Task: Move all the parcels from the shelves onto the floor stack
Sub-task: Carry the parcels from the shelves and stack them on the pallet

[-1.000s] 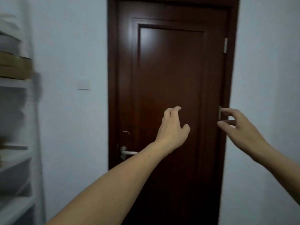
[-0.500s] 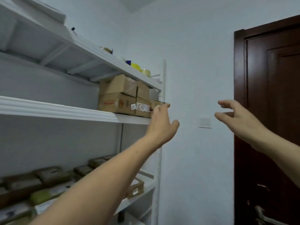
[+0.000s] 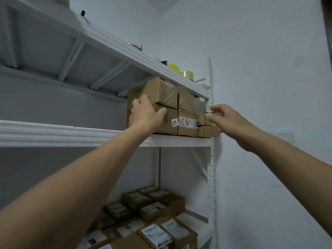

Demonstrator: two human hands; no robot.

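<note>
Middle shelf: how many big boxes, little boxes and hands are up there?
Big boxes: 4
Little boxes: 2
Hands: 2, the left hand and the right hand
Total: 8
</note>
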